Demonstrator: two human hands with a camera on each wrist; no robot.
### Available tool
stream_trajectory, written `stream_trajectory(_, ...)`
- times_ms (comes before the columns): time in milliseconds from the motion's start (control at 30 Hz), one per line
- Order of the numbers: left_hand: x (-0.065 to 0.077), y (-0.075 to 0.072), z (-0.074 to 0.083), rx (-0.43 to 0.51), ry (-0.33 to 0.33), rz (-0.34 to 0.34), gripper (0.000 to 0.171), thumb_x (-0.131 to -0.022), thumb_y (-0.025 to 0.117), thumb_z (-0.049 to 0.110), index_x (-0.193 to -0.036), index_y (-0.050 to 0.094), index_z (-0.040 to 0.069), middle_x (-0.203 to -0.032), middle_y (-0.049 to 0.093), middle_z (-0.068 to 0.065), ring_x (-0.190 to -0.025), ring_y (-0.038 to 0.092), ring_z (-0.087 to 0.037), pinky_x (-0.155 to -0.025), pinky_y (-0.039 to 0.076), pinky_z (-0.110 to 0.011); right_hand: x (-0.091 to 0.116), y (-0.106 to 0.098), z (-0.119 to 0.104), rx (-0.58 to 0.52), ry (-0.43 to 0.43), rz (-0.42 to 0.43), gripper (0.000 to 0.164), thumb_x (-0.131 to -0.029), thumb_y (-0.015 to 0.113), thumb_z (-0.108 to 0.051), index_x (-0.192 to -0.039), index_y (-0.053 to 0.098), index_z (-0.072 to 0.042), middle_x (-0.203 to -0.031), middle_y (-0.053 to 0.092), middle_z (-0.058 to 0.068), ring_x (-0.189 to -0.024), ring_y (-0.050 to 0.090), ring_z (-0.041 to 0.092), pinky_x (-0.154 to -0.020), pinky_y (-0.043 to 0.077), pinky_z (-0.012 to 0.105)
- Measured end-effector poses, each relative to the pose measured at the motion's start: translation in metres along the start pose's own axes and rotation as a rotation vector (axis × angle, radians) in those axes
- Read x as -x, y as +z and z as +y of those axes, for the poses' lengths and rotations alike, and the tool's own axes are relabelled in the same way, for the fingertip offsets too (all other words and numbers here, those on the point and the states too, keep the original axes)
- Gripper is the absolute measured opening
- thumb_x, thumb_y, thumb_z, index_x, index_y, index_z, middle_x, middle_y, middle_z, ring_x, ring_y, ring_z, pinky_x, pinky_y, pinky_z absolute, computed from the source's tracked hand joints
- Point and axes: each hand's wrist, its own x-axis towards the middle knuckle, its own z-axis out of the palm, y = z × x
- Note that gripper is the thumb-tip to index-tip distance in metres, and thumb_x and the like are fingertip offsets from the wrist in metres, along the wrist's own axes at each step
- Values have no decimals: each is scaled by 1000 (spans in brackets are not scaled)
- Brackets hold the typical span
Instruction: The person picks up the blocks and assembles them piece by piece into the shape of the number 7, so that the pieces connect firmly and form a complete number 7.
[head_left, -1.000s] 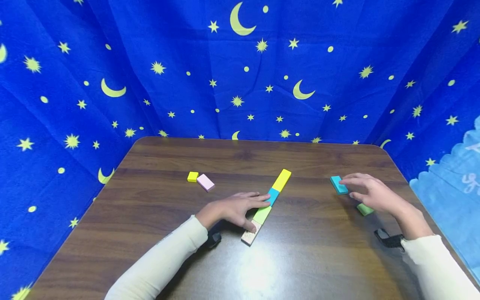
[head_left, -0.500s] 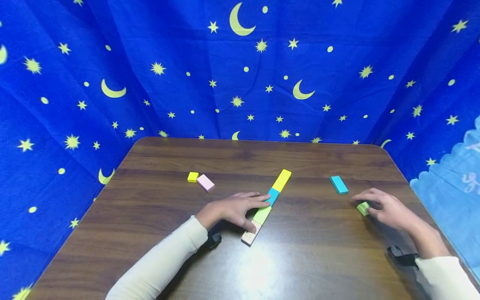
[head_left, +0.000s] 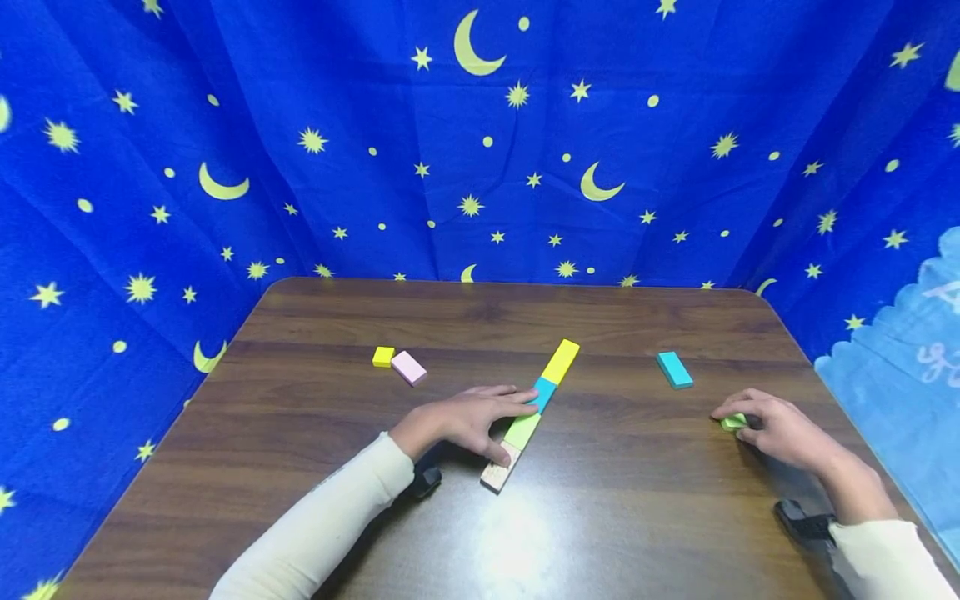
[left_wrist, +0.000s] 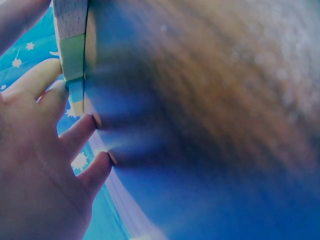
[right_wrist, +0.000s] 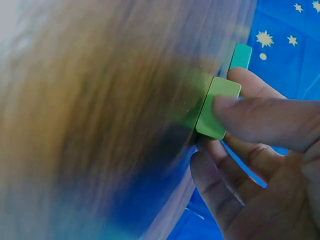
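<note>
Four-colour blocks lie end to end in a slanting row mid-table: yellow, blue, light green and a pale speckled block nearest me. My left hand rests on this row with spread fingers, fingertips at the blue block and thumb on the pale one. Off to the right, my right hand pinches a small green block low at the table, thumb across its near face in the right wrist view. A teal block lies just beyond that hand.
Left of the row, a small yellow block and a pink block lie almost corner to corner. The brown wooden table ends at a blue curtain with moons and stars. Black straps circle both wrists.
My right hand has come away from the teal block, moving nearer to me, and now grips the green block. My left hand stays on the row.
</note>
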Motion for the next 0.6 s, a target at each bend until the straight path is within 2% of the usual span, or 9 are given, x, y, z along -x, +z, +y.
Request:
stream_trajectory(267, -1, 1, 0, 5, 5, 5, 81, -86, 73, 42, -155, 32, 32, -167, 15, 18, -157, 14, -24, -125, 18, -53, -2, 2, 1, 34, -15, 32, 38, -72, 70, 11, -104, 75, -10, -102, 70, 14, -97, 65, 41, -78, 52, 57)
stream_trajectory(433, 1, 0, 0, 5, -8, -2, 81, -86, 73, 41, -155, 32, 32, -167, 14, 19, -157, 13, -23, -126, 16, -51, -4, 4, 0, 27, -9, 34, 37, -74, 71, 8, -107, 74, -9, -107, 69, 18, -101, 64, 46, -81, 51, 62)
stream_trajectory(533, 1, 0, -1, 7, -9, -1, 81, -86, 73, 41, -155, 32, 32, -167, 14, 19, -157, 14, -23, -126, 17, -52, -5, 4, -3, 19, -30, 91, 38, -73, 72, 9, -107, 74, -9, -107, 69, 18, -102, 64, 45, -81, 51, 61)
stream_trajectory(600, 1, 0, -1, 7, -6, 0, 81, -86, 73, 42, -155, 32, 32, -167, 14, 19, -157, 14, -23, -126, 17, -52, -7, 3, -5, 29, -56, 160, 39, -72, 74, 9, -105, 75, -11, -105, 70, 15, -100, 65, 41, -80, 53, 56)
